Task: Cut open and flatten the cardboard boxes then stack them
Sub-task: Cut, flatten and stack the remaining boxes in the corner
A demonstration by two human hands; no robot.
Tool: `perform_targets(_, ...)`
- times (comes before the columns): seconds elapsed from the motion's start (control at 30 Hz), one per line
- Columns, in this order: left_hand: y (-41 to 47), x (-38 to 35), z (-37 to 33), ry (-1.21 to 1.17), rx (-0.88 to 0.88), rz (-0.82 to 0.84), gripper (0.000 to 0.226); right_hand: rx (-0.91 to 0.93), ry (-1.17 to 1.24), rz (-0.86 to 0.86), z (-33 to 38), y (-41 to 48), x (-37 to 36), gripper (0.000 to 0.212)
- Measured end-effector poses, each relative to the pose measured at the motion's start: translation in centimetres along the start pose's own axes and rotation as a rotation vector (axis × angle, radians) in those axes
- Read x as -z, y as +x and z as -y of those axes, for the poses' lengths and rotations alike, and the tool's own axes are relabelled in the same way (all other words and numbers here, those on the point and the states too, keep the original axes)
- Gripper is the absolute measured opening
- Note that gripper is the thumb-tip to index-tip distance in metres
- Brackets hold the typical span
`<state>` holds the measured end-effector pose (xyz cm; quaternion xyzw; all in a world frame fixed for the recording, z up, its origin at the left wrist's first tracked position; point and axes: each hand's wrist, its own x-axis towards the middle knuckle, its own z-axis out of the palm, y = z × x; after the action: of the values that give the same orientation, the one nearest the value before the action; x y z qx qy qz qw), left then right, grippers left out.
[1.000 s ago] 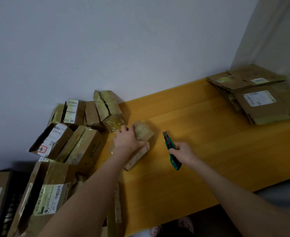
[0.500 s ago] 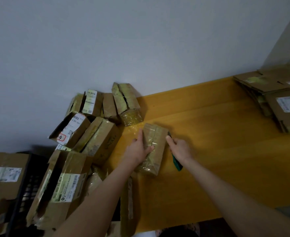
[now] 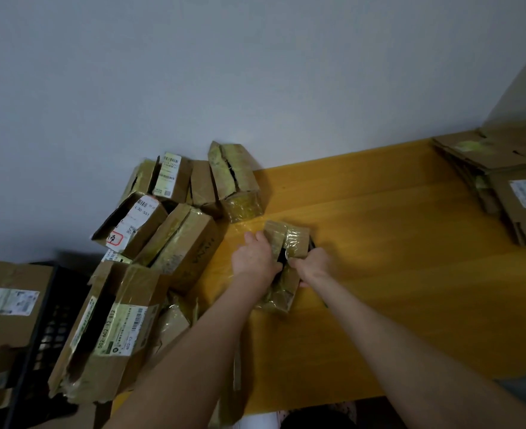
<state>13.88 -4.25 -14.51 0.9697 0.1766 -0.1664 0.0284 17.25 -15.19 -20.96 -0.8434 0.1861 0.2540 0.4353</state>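
Gripping the small box (image 3: pixel 295 239) on the bench (image 3: pixel 394 274)
Left hand (image 3: pixel 255 258) and right hand (image 3: pixel 312 266) clutch its flaps; flattened stack (image 3: pixel 478 150) at two o'clock.

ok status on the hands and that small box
Left hand and right hand grip small box at its split top seam. Not yet flat. Box pile close on the left.

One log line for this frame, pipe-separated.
left hand: grips small taped box | right hand: grips same box | flattened stack: far right | unflattened boxes: left
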Motion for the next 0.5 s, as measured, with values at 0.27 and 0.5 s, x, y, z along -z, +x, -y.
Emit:
perform_targets(0.27,-0.6,2.7,0.4,-0.095,-0.116,0.144,0.022,-0.004,0.09,0.078,-0.6,-0.3,1.0,0.02)
perform_targets(0.5,-1.9,5.8,1.2,-0.291,-0.105,0.121,0.025,0.112,0.091,0.041,2.2,-1.5,4.5,0.021)
